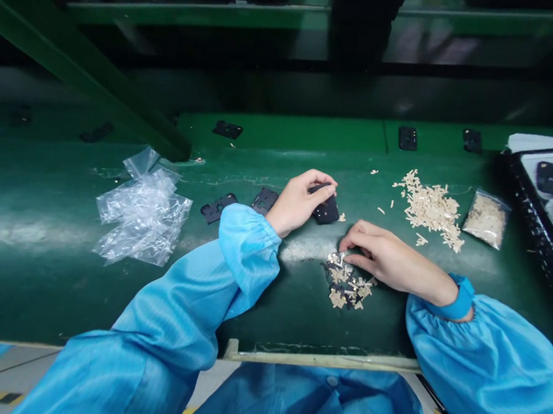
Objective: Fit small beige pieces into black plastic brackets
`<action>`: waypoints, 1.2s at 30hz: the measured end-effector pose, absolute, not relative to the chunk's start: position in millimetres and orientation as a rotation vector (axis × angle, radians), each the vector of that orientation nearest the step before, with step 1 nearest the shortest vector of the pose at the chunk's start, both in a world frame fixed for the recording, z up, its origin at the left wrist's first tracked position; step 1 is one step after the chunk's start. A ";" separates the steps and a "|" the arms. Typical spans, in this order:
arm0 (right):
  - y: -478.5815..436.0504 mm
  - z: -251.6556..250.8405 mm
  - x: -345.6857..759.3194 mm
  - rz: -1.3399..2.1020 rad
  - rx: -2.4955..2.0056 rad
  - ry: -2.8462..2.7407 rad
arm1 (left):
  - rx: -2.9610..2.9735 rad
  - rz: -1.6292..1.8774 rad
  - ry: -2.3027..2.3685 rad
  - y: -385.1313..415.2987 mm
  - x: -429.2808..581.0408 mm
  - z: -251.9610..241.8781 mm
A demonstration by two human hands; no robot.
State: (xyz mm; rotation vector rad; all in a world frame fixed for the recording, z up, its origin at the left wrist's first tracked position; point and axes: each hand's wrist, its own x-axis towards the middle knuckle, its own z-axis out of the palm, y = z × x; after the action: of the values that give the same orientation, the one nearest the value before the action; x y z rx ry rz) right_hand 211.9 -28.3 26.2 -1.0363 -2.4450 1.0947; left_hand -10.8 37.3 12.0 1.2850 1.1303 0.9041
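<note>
My left hand (301,200) is closed round a black plastic part (326,211), which it holds over the green table. Down and to the right, my right hand (380,252) has its thumb and fingertips pinched at the upper edge of a small pile of beige pieces (350,287). Whatever lies between those fingertips is too small to make out. Dark bits show among the pile. Two more black parts lie left of my left hand: one flat part (218,208) and another (264,200) partly behind the wrist.
Clear plastic bags (145,213) are heaped at the left. Loose beige pieces (432,207) and a filled bag (486,219) lie right. A black-rimmed tray (541,228) stands at the far right. A green post (97,76) slants down at the upper left.
</note>
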 end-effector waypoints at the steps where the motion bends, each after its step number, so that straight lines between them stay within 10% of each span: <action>1: -29.0 26.4 211.5 1.091 -1.036 -2.448 | 1.249 0.904 1.128 36.7 -10.4 11.6; 16: -20.4 33.3 215.0 1.114 -1.199 -2.289 | 1.088 0.866 0.985 28.1 -4.3 12.0; 30: -20.3 33.3 218.0 1.260 -1.215 -2.141 | 1.888 0.122 0.982 8.9 -7.1 29.5; 36: -18.4 29.4 203.2 1.548 -1.291 -1.383 | 1.443 0.576 0.994 18.6 -5.0 23.9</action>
State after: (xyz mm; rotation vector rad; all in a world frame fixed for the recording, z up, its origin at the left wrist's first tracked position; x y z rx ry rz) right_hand 203.2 -18.4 29.4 -1.2911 -1.3825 1.5481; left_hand -5.0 18.6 23.9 1.4434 0.9940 0.5757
